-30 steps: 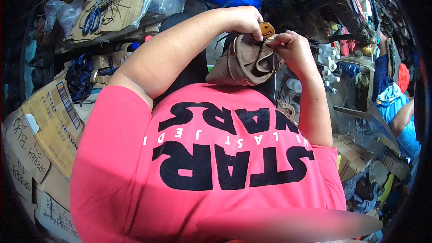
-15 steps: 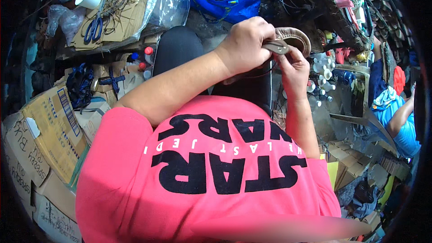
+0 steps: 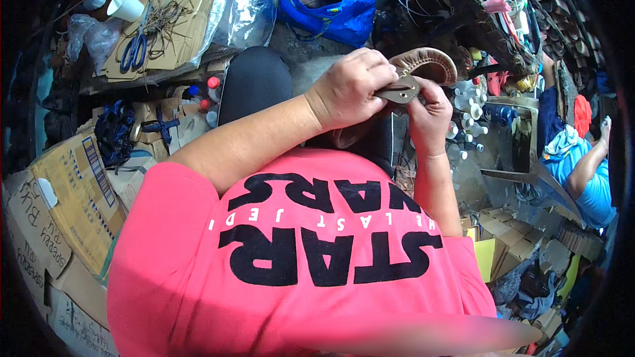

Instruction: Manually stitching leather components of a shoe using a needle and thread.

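Note:
A brown leather shoe [image 3: 426,57] with a stitched rim is held up over my lap. Its darker flap [image 3: 399,87], pierced with eyelet holes, lies between my hands, and a light-coloured lace or thread seems to run near it. My left hand [image 3: 354,86] is closed on the flap from the left, knuckles up. My right hand [image 3: 430,118] pinches the flap's edge from the right with thumb and fingers. Part of the shoe hangs below, behind my left wrist, and much of it is hidden by my hands.
Ahead sits a blue bag [image 3: 360,16]. On cardboard sheets at the far left lie blue-handled scissors [image 3: 134,51] near a white cup [image 3: 125,6]. Several bottles [image 3: 466,102] stand to my right. Another person in a blue shirt [image 3: 589,188] sits farther right. Cardboard boxes [image 3: 86,192] fill the left.
Both hands have shifted slightly down and left. The flap has turned so that its face and eyelet holes show more, and the shoe's lower part now shows behind my left wrist.

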A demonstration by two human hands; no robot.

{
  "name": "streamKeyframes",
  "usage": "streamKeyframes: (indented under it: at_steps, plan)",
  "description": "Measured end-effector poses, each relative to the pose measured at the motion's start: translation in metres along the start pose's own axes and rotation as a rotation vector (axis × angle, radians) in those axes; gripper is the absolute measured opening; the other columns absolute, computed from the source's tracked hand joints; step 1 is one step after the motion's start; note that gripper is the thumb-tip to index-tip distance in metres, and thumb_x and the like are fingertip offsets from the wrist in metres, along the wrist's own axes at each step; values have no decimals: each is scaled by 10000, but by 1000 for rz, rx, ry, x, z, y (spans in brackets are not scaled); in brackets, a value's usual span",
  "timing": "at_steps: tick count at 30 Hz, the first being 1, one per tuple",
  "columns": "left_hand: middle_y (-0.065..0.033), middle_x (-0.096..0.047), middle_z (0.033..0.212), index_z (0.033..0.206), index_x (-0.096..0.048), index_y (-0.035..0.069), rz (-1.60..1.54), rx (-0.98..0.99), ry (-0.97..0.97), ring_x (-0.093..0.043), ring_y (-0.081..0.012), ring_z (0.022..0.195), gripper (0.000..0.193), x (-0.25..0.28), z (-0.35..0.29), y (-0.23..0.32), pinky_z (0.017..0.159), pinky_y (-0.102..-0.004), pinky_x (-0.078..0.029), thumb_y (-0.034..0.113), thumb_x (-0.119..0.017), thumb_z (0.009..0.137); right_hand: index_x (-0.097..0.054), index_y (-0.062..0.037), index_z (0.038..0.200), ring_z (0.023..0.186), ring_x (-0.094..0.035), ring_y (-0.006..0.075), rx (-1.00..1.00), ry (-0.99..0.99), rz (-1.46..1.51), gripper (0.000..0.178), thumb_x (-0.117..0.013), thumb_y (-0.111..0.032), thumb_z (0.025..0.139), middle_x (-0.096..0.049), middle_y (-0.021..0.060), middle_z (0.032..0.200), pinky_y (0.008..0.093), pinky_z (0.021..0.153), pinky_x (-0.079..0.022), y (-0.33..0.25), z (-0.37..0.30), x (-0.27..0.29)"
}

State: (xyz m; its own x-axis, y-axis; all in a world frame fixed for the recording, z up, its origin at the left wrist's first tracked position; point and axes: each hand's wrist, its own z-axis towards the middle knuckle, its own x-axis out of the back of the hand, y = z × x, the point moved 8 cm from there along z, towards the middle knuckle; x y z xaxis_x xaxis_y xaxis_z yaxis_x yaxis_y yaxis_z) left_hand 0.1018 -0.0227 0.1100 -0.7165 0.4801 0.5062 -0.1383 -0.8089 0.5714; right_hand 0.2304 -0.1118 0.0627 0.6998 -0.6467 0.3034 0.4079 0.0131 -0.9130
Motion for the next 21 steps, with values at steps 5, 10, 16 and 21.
streamKeyframes:
  at_steps: [5,10,16,21]
  plan:
    - [-109,-626,849,866,-628,52,2,45,18,-621,-275,792,262,2,2,-11,727,-339,-509,40,-695,613,-662,-42,877,688,-603,160,129,-54,-337,154,-714,-41,732,-639,77,799,269,642,-480,-27,-3,2]
    - [-114,-632,853,856,-633,50,-29,83,24,-624,-273,795,251,1,0,-15,728,-337,-510,41,-696,613,-653,-40,867,696,-600,175,129,13,-304,129,-694,-23,746,-623,77,805,269,645,-474,-22,-9,5]
    - [-126,-635,857,852,-633,29,-54,86,-42,-623,-284,795,231,-8,-1,-10,726,-343,-509,19,-667,624,-633,-25,839,714,-599,203,224,92,-262,112,-632,24,739,-611,87,794,285,663,-474,-23,-2,-3]
    - [-137,-636,828,857,-647,23,-15,128,-273,-617,-309,813,240,12,11,-31,748,-360,-498,-50,-582,637,-652,-23,910,802,-625,207,151,-203,-363,155,-654,-31,756,-644,109,863,283,725,-477,-55,-1,-20]
